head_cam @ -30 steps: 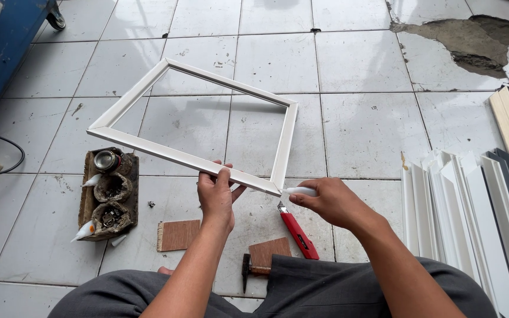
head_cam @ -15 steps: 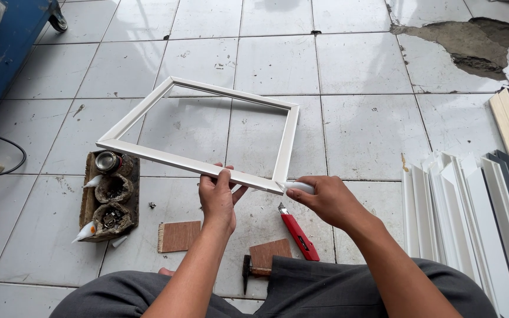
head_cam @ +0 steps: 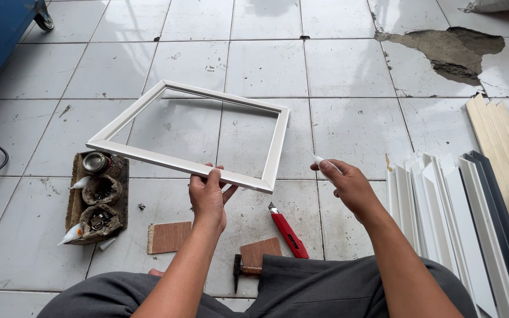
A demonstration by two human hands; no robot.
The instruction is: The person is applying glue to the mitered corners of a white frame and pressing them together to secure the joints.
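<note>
A seated person's left hand (head_cam: 207, 197) grips the near rail of a white frame (head_cam: 192, 166) held above the tiled floor (head_cam: 349, 70), while the right hand (head_cam: 349, 185) pinches a small white tube (head_cam: 325, 162) just right of the frame's near corner, best kept level and steady.

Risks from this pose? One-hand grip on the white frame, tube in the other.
1. The left hand pinches the white frame by its near rail alone, with the rest held out over the tiled floor; it may tip, slip or strain a corner joint.
2. The right hand holds a small white tube with its tip pointing toward the frame; a stray dab could mark the frame.
3. The red utility knife lies close to the person's knees; its blade state is unclear.
</note>
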